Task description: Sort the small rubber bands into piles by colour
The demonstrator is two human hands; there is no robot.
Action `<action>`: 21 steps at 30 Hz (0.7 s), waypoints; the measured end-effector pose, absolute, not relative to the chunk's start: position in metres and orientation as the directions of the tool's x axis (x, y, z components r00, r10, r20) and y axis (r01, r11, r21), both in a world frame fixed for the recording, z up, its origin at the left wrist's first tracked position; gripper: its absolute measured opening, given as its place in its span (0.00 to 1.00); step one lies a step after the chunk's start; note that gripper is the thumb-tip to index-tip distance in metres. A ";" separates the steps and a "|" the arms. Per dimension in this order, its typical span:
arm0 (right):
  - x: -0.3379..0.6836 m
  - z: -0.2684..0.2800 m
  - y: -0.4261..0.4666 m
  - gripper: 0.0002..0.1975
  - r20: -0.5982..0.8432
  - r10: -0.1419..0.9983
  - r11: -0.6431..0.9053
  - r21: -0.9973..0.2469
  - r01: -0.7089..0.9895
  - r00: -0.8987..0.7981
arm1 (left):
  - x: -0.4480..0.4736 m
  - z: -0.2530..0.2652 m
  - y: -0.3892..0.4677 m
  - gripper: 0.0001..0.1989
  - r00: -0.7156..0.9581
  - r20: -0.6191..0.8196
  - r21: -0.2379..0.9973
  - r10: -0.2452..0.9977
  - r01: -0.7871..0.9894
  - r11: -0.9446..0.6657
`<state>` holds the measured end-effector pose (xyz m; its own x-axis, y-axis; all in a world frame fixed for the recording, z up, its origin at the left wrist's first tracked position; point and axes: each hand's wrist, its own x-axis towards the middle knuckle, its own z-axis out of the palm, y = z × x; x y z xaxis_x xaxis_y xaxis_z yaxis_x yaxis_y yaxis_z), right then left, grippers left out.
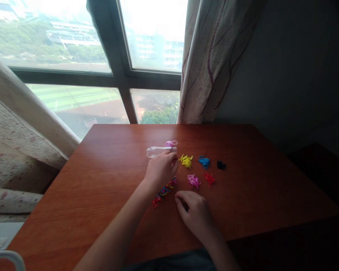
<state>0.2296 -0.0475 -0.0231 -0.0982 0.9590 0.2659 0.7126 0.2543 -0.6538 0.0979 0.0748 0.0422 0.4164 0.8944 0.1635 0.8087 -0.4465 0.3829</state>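
Note:
My left hand (163, 167) hovers over the middle of the table, fingers pinched together just left of a pile of yellow bands (187, 161); what the fingertips hold, if anything, is too small to make out. My right hand (196, 210) rests lower down, thumb and fingers closed beside a mixed heap of coloured bands (164, 191), partly hidden under my left forearm. The small loops look like rubber bands. Further piles are blue bands (204, 162), black bands (220, 165), pink bands (193, 181) and red bands (209, 179). Behind my left hand lies a clear bottle (155, 151) on its side.
A pink cap with a loop (170, 143) lies behind the bottle. The brown wooden table (101, 177) stands against a window, with curtains (207, 60) on both sides. A white curved object (8, 258) shows at the lower left corner.

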 end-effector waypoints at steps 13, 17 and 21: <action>0.226 -0.022 -0.046 0.09 0.224 0.971 0.211 -0.624 0.753 -0.087 | 0.012 0.002 -0.013 0.08 0.287 0.256 0.683 0.923 0.622 -0.383; 0.223 -0.020 -0.045 0.09 0.221 0.972 0.197 -0.613 0.765 -0.074 | 0.008 -0.007 -0.019 0.07 0.288 0.249 0.682 0.925 0.626 -0.379; 0.217 -0.020 -0.042 0.08 0.216 0.974 0.192 -0.602 0.775 -0.073 | 0.010 -0.008 -0.019 0.07 0.298 0.228 0.672 0.927 0.640 -0.371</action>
